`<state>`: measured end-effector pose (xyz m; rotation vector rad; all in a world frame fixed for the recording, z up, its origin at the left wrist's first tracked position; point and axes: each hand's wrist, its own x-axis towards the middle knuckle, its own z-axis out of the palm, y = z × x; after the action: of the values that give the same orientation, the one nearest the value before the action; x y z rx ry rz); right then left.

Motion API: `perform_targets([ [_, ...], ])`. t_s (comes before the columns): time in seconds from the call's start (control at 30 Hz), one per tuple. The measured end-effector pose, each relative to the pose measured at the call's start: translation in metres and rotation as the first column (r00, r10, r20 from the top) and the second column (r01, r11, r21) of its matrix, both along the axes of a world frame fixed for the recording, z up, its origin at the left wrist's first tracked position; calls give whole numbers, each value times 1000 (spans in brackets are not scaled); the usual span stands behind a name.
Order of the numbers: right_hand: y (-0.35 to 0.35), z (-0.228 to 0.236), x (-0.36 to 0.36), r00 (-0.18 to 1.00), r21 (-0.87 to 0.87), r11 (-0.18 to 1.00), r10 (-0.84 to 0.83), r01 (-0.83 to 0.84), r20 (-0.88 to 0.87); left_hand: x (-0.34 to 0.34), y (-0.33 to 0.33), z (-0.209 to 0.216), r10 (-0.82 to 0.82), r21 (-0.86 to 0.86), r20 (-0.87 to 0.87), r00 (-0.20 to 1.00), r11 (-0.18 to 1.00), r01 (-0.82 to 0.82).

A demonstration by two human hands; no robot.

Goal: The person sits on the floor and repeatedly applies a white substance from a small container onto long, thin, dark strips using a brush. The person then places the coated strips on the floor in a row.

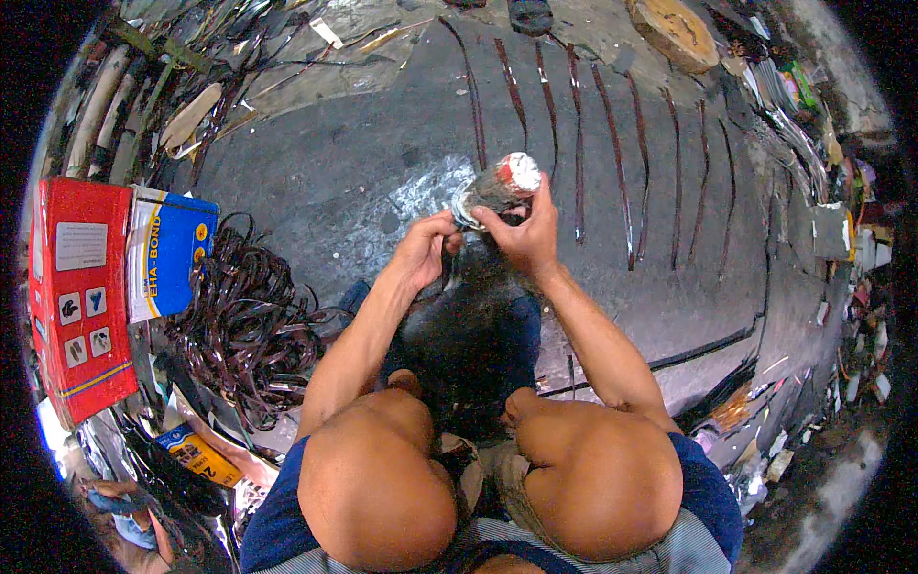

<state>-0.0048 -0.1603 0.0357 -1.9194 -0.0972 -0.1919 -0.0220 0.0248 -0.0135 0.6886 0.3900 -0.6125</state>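
A short, worn cylinder (492, 193), grey and red with crusty white ends, is held tilted above the dark floor sheet. My right hand (532, 234) is closed around it, thumb on the near side and fingers behind. Beside its lower left end, my left hand (421, 253) is closed in a pinch. What those fingertips grip is hard to make out; something thin and dark seems to hang below them. Beyond my hands, several long dark brown glossy strips (622, 177) lie side by side on the floor sheet (335, 163).
To the left lies a tangled heap of brown strips (249, 325), with a red box (81, 297) and a blue-and-white box (172, 253) beside it. A round wooden block (674, 33) sits at the far right. Scraps and litter (865, 316) line the right edge.
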Motion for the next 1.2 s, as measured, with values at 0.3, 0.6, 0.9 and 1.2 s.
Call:
perform_targets([
  [0.3,-61,-25,0,994,-168,980,-108,106,-2,-10,15,17,-153,-221,62,986,961,163],
  [0.6,-47,-24,7,993,126,986,-99,107,-67,45,3,-7,-480,837,-27,877,468,282],
  [0.9,-6,-45,-2,946,-460,882,231,-105,227,44,0,-38,-516,968,204,832,235,-91],
  [1.2,-13,-44,-6,967,-346,914,246,-211,62,13,-22,2,-500,748,662,559,491,-446],
])
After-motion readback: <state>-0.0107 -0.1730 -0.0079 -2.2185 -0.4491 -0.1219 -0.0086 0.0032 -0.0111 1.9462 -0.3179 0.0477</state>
